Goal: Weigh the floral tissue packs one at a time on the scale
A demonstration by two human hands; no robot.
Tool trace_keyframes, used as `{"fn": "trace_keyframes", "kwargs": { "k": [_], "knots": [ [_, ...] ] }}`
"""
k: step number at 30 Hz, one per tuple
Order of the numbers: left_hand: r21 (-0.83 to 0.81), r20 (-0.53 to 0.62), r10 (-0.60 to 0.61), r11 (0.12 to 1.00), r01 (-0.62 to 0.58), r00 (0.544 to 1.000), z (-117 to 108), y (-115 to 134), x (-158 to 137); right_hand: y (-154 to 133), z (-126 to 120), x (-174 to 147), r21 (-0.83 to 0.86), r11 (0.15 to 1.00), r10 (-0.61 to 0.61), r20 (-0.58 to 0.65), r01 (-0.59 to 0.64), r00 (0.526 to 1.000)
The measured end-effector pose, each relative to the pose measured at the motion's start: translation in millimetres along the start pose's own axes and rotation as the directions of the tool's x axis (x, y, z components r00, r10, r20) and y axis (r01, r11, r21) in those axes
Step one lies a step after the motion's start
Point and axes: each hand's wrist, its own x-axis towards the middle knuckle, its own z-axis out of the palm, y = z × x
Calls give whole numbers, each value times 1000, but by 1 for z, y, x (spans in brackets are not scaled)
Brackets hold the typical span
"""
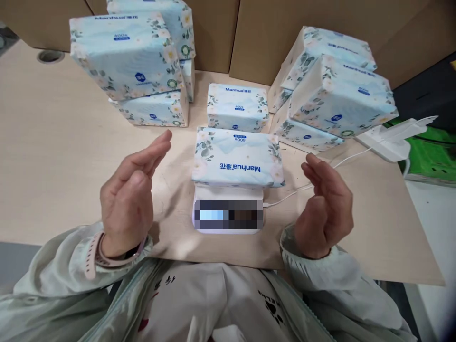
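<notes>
A light-blue floral pack of tissues [238,156] lies on a white digital scale [228,194] in front of me, its brand lettering upside down from my side. The scale's display is blurred out. To the left of the pack, my left hand [130,197] is raised with its fingers stretched out, holding nothing. On the other side, my right hand [324,209] is also raised and free of the pack, fingers extended and slightly bent. Just behind the scale sits another tissue pack [238,105].
Stacked tissue packs stand at back left [124,57] and back right [345,95]. A white cable [292,192] runs from the scale to a power strip [386,142] at right, beside a green bag [432,147]. Brown cardboard [213,38] borders the table's back.
</notes>
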Motion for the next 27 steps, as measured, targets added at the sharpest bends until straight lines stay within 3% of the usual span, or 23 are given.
{"fn": "trace_keyframes", "kwargs": {
  "k": [3, 9, 14, 27],
  "knots": [
    [-30, -2, -40, 999, 40, 999, -8, -13, 2, 7, 6, 0, 37, 999, 18, -130, -14, 991],
    [17, 122, -7, 1000, 5, 993, -25, -34, 2, 21, 7, -4, 107, 993, -33, -82, 42, 996],
    [16, 153, 16, 1000, -19, 988, -27, -36, 3, 22, 4, -6, 94, 995, 34, -63, -28, 997],
    [9, 130, -32, 999, 31, 991, -30, -37, 2, 8, 4, -6, 73, 991, 117, -61, -112, 991]
  ]
}}
